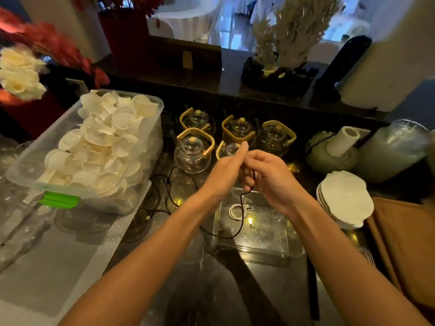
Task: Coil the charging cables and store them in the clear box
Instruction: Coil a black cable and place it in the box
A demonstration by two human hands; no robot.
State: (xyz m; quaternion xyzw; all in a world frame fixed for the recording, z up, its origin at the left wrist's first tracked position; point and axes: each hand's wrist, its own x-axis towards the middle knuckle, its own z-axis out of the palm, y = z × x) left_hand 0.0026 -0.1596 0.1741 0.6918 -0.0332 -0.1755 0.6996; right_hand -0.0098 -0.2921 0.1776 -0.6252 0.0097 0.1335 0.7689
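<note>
My left hand (227,171) and my right hand (268,177) meet above the dark counter, both pinching a thin black charging cable (242,215). The cable hangs from my right hand in a loop down over the clear box (292,250). Inside the box lies a small coiled white cable (236,211). More black cable (164,194) lies loose on the counter to the left, between the box and a big plastic bin.
A large clear bin of white cups (98,156) with a green latch stands at left. Several glass teapots (193,151) with wooden handles sit behind my hands. Stacked white plates (346,198), a brown cloth (404,245) and jars are at right.
</note>
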